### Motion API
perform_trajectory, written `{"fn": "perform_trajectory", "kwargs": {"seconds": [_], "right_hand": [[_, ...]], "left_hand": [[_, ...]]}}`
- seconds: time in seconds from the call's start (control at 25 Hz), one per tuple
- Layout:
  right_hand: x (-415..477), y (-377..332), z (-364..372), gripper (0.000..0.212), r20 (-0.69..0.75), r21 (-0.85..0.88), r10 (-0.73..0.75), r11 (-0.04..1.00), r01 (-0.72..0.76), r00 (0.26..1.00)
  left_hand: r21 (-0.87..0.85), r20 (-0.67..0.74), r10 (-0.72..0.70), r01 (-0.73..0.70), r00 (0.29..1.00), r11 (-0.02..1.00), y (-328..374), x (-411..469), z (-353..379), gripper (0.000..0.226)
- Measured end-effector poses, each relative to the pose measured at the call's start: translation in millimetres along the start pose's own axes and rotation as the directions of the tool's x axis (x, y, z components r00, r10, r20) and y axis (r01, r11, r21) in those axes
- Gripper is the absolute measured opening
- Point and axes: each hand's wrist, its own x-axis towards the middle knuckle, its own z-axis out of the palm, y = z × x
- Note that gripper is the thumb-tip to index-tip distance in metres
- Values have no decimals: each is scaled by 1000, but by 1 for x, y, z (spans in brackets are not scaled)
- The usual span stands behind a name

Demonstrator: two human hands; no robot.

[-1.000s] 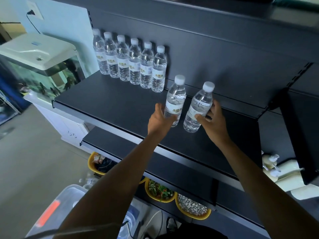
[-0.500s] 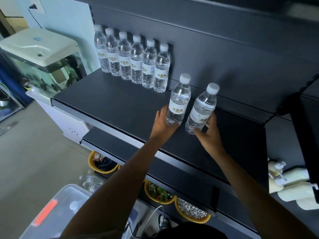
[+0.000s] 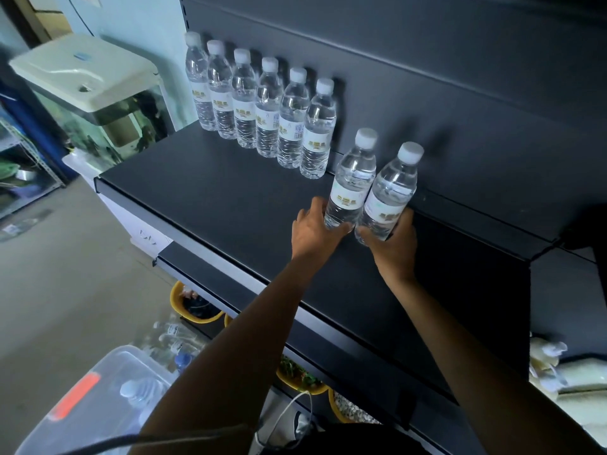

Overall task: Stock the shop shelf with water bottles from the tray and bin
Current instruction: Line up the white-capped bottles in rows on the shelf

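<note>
At the far left stands a glass tank with a cream lid (image 3: 82, 77), beside the end of the black shelf (image 3: 213, 192). Low in the corner sits a clear plastic bin (image 3: 108, 366) with an orange-red latch (image 3: 77, 397); a water bottle (image 3: 141, 390) shows dimly inside it. Just beyond the bin a few loose bottles (image 3: 175, 336) lie at floor level; what they rest on is too blurred to tell. Under the shelf's front edge is a yellow bowl (image 3: 175, 298).

Along the back of the shelf a row of six water bottles (image 3: 267, 110) stands upright, white caps up, each touching its neighbour, and runs from the left end toward the middle.

To the right of that row, a little apart from it, both hands are on the shelf. The left hand (image 3: 310, 231) grips the lower part of one capped bottle (image 3: 353, 185), with its fingers curled round the base. The right hand (image 3: 395, 249) grips the bottom of a second capped bottle (image 3: 391, 192) in the same way. The two bottles lean slightly to the right and are side by side, touching or nearly so. The hands hide whether their bases rest on the shelf.

At the far right, on a lower level, lie cream spray bottles (image 3: 565, 372).
</note>
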Motion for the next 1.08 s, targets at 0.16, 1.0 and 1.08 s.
{"fn": "perform_trajectory", "kwargs": {"seconds": [0.16,1.0,1.08], "right_hand": [[33,1,13,70,-19,-36,27,999,-28,999],[93,5,58,37,78,-80,146,987,-140,986],[93,7,59,39,91,-93,120,989,-112,989]], "left_hand": [[110,-60,-112,118,992,987,17,25,10,63],[8,-31,-370,371,928,929,32,110,26,50],[-27,-52,-378,377,925,926,28,110,32,57]]}}
